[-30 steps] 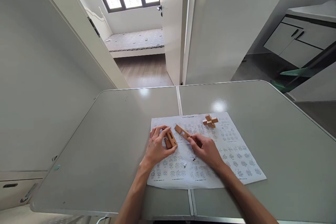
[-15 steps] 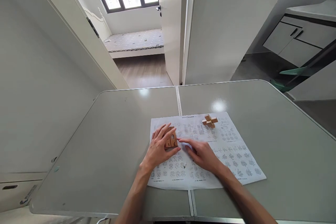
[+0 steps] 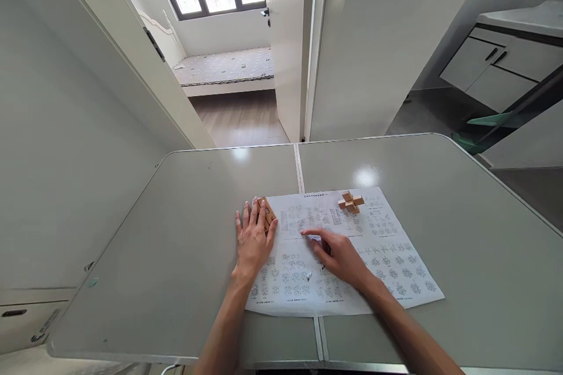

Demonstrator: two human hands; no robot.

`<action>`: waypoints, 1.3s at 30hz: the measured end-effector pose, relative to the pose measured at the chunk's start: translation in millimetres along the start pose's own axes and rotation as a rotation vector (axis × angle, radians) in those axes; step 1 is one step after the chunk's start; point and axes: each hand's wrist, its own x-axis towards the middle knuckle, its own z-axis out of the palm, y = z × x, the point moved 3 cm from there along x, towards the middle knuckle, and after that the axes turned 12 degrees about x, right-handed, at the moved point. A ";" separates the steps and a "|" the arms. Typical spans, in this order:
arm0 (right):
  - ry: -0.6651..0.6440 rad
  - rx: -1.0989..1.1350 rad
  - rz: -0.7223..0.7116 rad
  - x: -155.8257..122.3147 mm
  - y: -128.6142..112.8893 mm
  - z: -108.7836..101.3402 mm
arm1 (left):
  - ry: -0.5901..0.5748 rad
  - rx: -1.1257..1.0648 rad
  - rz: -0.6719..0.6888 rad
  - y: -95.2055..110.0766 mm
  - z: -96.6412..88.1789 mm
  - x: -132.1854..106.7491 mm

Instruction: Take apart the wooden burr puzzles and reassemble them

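In the head view, the left hand lies flat with its fingers spread, its fingertips resting on the wooden pieces at the far left corner of the printed sheet on the grey table. The right hand holds nothing, its forefinger stretched out onto the sheet and the other fingers loosely curled. An assembled wooden cross sits near the sheet's far edge, well apart from both hands.

The bare grey folding tabletop gives open passage left of the white printed paper sheet, beyond its far edge and to its right. On the sheet, a small light-wood cross-shaped puzzle stands near the far edge, well apart from the right hand. Brown wooden pieces lie under the fingers of the left hand at the sheet's far left corner. Flat sheet lies between the hands.
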 end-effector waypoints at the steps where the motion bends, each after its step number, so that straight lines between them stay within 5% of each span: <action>1: 0.002 0.002 0.003 -0.1 0.2 0.2 | 0.011 -0.018 -0.009 -1.2 0.0 -0.1; 10: 0.062 0.121 0.032 2.4 -0.1 -2.1 | 0.149 -0.322 0.097 14.6 -34.0 0.1; 15: 0.111 0.251 0.073 4.7 -1.6 -7.5 | -0.173 -0.525 0.242 31.3 -33.7 -8.5; 18: 0.132 0.307 0.097 5.3 0.5 -8.3 | -0.263 -0.490 0.278 38.5 -29.7 -11.7; 39: 0.153 0.403 0.134 6.3 4.5 -8.9 | -0.224 -0.501 0.207 31.7 -27.3 -2.7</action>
